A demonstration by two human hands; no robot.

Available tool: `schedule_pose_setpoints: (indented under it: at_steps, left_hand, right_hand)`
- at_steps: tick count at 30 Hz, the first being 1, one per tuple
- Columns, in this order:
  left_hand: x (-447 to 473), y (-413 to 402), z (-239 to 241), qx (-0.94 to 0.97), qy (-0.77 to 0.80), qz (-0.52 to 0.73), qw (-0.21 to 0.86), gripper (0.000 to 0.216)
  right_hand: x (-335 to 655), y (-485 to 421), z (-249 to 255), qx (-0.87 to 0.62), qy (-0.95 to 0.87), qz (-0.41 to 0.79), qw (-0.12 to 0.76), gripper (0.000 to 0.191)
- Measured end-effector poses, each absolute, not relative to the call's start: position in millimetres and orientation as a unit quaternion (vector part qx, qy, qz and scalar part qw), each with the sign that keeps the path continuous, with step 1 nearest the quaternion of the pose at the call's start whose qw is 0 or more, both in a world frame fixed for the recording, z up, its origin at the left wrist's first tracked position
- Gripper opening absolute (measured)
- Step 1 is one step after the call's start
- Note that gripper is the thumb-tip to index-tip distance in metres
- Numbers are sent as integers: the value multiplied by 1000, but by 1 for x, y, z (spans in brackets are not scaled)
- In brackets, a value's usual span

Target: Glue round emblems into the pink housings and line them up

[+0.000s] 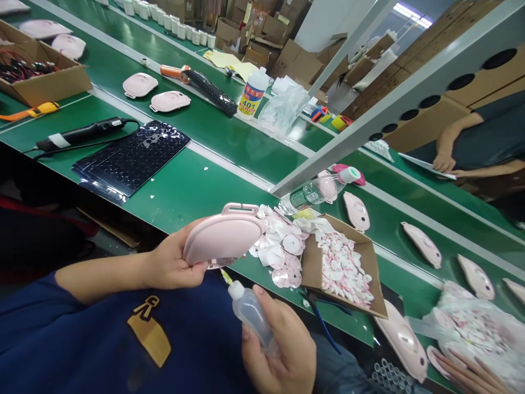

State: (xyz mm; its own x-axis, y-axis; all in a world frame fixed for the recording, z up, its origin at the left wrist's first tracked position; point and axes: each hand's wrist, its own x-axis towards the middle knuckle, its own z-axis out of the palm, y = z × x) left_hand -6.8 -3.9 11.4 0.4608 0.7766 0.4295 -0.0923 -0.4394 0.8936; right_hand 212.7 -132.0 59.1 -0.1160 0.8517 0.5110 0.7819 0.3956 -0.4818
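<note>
My left hand [180,257] is closed on a pale pink plastic shell [223,235], an oval piece with a small loop handle on its upper edge, held tilted above my lap. In my right hand [283,339] is a soft translucent squeeze bottle [252,314] with a white cap and a thin yellowish nozzle. The nozzle tip points up at the lower edge of the shell; whether it touches cannot be made out. Just beyond the shell lies a pile of white and pink round cut-outs [287,246], beside a cardboard box [340,262] of small similar pieces.
A water bottle [320,191] leans behind the box, near a slanted metal post [328,148]. Blue-handled pliers [326,323] lie at the front edge. Black sheets [135,153] and a black corded tool [82,134] are left. Another person's hand [471,372] rests lower right.
</note>
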Motion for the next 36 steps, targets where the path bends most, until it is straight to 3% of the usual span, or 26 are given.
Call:
schedule_pose_setpoints:
  at_steps: [12,23,32,36]
  left_hand:
    - [-2,-4,26,683,257,459,506,65]
    - [0,-4,20,583,275,430,632,61]
    - [1,-5,19,569,292,414,648,65]
    - [1,1,19,541,330,421,649,67]
  right_hand:
    - [209,-132,61,-550,-741,61,381,45]
    - [209,-129,60,-555,-739,47,378,44]
    - [206,-129,61,-550,-737,67,387,47]
    - [215,-128,46,-555,-702,111,433,43]
